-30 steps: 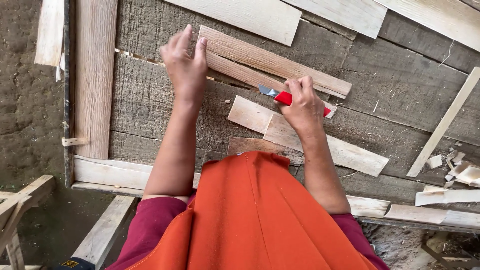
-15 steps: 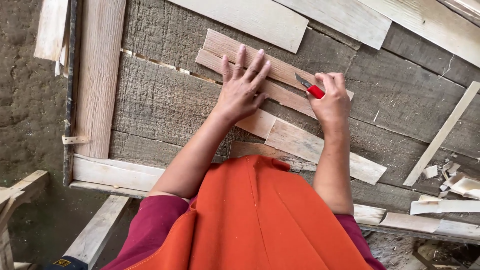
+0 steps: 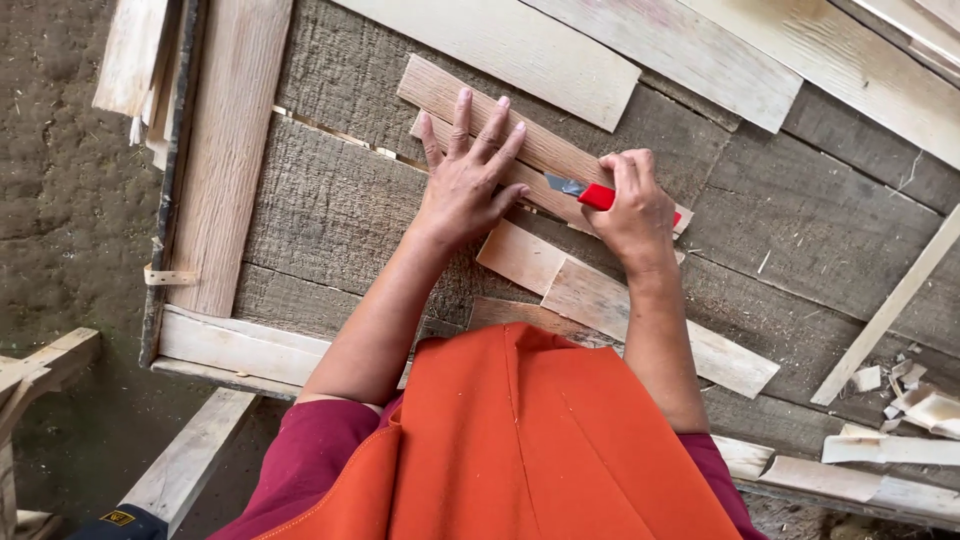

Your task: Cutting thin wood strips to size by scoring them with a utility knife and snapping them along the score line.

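Observation:
My left hand (image 3: pixel 465 175) lies flat, fingers spread, pressing on two thin brown wood strips (image 3: pixel 470 105) stacked on a rough grey plank bench (image 3: pixel 330 210). My right hand (image 3: pixel 632 212) grips a red utility knife (image 3: pixel 590 194), its blade resting on the strips just right of my left fingers. More thin wood strips (image 3: pixel 600 295) lie below both hands, near my orange apron.
Pale wood slats (image 3: pixel 530 55) lie along the far edge of the bench. A thick upright board (image 3: pixel 232 150) runs down the left side. Offcuts and shavings (image 3: pixel 905 395) pile at the right. A long thin stick (image 3: pixel 885 310) leans at the right. Dirt floor at left.
My left hand slid right and down onto the strips and flattened there. My right hand brought the knife up from the lower pieces to the strips' surface beside it.

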